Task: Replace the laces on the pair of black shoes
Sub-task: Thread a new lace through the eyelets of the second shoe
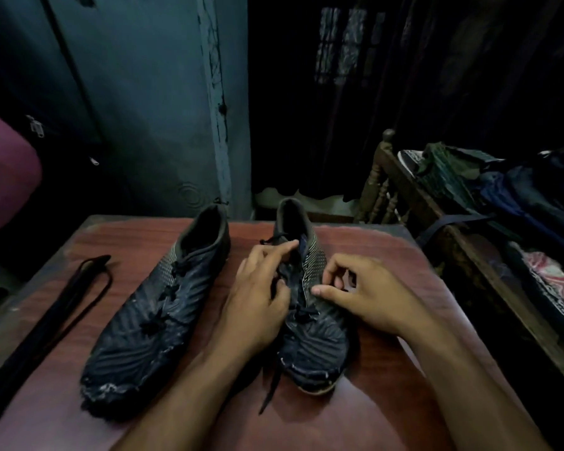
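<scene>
Two black shoes lie side by side on the reddish wooden desk (365,255), toes toward us: the left shoe (153,317) sits untouched with its old lace still crossed through the eyelets, and the right shoe (310,307) is under both our hands. Our left hand (261,288) rests on the inner side of that shoe, forefinger stretched up toward the top eyelets, the other fingers curled down around the old lace (275,379), whose loose end trails off the toe onto the desk; whether they truly pinch it we cannot tell. Our right hand (358,288) presses its thumb on the outer flank of the upper, fingers curled above it and seeming to hold nothing. We judge the shoes light and their worn, scuffed uppers soft enough to give under a thumb, so bracing the flank beside the eyelets is the sensible hold. The lace looks thin, limp and frayed; it should be pinched close to an eyelet and drawn out a crossing at a time, lest it snag. Well apart at the left edge of the desk lies a bundle of long black laces (62,314), probably the replacements.
</scene>
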The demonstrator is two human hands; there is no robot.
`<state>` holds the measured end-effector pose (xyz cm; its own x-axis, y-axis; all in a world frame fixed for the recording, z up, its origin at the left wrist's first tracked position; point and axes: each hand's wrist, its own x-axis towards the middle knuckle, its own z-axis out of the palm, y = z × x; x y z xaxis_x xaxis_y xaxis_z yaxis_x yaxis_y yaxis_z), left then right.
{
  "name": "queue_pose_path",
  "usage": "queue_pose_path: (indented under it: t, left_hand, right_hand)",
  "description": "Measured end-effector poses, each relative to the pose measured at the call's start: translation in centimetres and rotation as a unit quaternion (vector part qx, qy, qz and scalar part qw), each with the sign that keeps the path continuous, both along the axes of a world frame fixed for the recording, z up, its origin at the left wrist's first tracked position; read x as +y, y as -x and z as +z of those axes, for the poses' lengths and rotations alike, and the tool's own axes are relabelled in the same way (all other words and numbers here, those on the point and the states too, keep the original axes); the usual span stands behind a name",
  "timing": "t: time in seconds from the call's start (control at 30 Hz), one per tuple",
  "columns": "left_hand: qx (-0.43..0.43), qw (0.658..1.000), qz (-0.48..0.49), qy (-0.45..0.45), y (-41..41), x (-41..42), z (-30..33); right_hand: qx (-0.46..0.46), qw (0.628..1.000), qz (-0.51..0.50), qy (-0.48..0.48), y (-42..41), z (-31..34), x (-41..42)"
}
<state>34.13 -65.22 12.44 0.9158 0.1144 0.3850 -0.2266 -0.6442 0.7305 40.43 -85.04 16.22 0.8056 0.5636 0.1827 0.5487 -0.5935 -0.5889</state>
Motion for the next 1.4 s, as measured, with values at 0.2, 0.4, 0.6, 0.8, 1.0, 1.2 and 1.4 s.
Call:
queue_pose_path:
  t: [0.2, 0.4, 0.6, 0.8, 1.0, 1.2, 1.4]
  left_hand:
    - [0.026, 0.999, -0.012, -0.015, -0.3, 0.4, 0.0]
    - [0.022, 0.999, -0.023, -0.017, -0.3, 0.7, 0.1]
    - [0.031, 0.998, -0.024, -0.052, -0.2, 0.6, 0.2]
    - [0.026, 0.999, -0.012, -0.019, 0.0, 0.6, 0.8]
    - [0.008, 1.000, 0.029, 0.002, 0.4, 0.5, 1.2]
    - [-0.002, 0.998, 0.065, 0.012, 0.6, 0.5, 1.5]
    - [-0.041, 0.999, 0.025, 0.008, 0.5, 0.5, 1.2]
  right_hand:
    - [-0.053, 0.998, 0.030, 0.036, -0.3, 0.0, -0.3]
    - [-0.050, 0.996, -0.019, -0.068, -0.9, -0.3, -0.9]
    - [0.053, 0.982, -0.034, -0.181, -0.9, -0.7, -0.9]
    - [0.121, 0.959, -0.048, -0.251, -1.1, -1.0, -0.8]
    - [0.136, 0.948, -0.075, -0.278, -1.5, -1.5, -0.8]
    - [-0.023, 0.982, -0.111, -0.154, -1.1, -1.3, -0.4]
    - [-0.096, 0.980, -0.072, -0.157, 0.7, 0.2, 1.1]
